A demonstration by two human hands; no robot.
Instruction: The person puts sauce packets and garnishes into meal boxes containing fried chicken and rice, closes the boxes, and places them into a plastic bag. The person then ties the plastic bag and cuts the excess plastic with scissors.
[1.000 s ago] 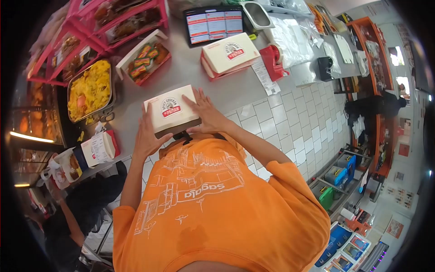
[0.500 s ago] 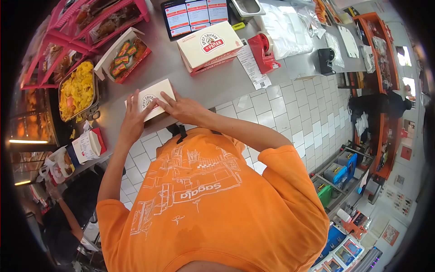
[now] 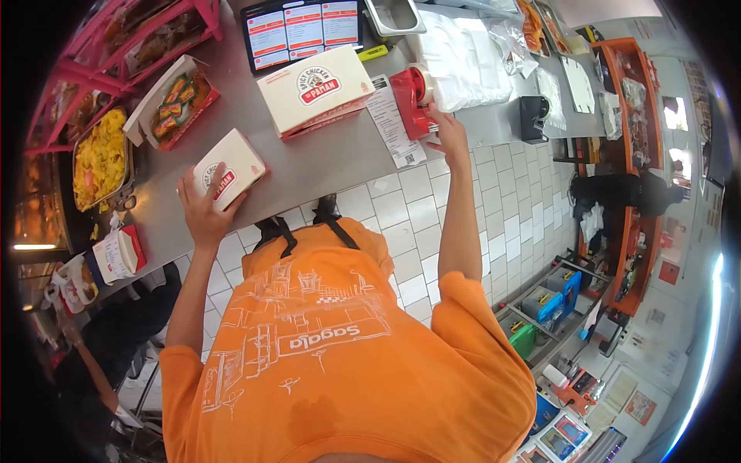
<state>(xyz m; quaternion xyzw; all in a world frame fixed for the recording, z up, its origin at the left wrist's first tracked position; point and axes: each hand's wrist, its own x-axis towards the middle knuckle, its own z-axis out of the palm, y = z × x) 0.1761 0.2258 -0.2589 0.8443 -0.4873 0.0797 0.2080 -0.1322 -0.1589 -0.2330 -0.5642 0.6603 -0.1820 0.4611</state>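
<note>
Steadying a white box (image 3: 245, 160) on the metal counter (image 3: 309, 174), a worker in an orange shirt (image 3: 332, 386) lettered "Sagala" lays the left hand (image 3: 205, 210) across its lid, as seen from the head camera; the fingers are spread and released rather than clenched, partly covering a round logo whose arched "CHICKEN" can be made out above a red band reading "PAMAN"; the box sits near the counter's front edge, to the left of a larger carton (image 3: 351, 73) printed in full "SPICY CHICKEN" over "PAMAN"; the right hand (image 3: 448, 137) is at the near end of a red tape dispenser (image 3: 407, 96), fingers partly curled, though whether they pinch any tape one cannot tell; a printed receipt (image 3: 395, 127) lies just beside the dispenser, a square code at its foot, its lines too small to read; behind the larger carton a tablet (image 3: 305, 35) shows red-and-white panels, their text likewise illegible; at left an open box (image 3: 145, 104) holds green-and-orange packets (image 3: 174, 106), their labels unclear; nearer the counter's left end, a small carton (image 3: 129, 245) bears a printed slip (image 3: 114, 256) that cannot be read
</note>
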